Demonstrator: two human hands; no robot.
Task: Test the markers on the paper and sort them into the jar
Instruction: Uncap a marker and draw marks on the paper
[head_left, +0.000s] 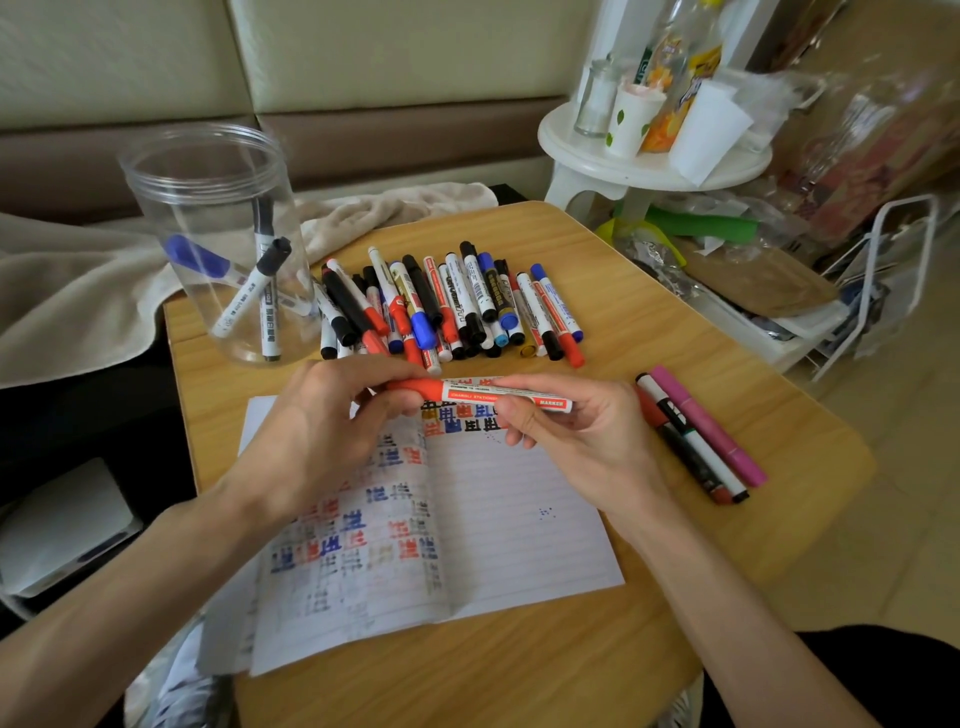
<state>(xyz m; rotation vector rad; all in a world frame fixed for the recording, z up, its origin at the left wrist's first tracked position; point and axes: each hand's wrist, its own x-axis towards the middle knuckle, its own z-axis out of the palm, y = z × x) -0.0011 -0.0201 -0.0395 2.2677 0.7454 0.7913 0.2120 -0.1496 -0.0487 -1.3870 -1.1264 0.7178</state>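
Both hands are clamped on one red marker (498, 396), holding it level just above the top edge of the lined paper (519, 519). Left hand (332, 431) is pinching the red cap end, right hand (576, 436) is gripping the white barrel. Cannot tell whether the cap is coming off or going back on.

Progress looks early. The clear jar (171, 218), standing at the table's (639, 249) far left corner, is holding only a few markers (260, 291), black- and blue-capped. A big pile of markers (452, 306) is lying just behind the hands, apparently waiting for testing. Three more markers (701, 441) (pink, white and dark) are lying apart at the right, probably a separate sort group. The paper is carrying many red, blue and black test marks, mostly on the left page. Most of the sorting seems left.
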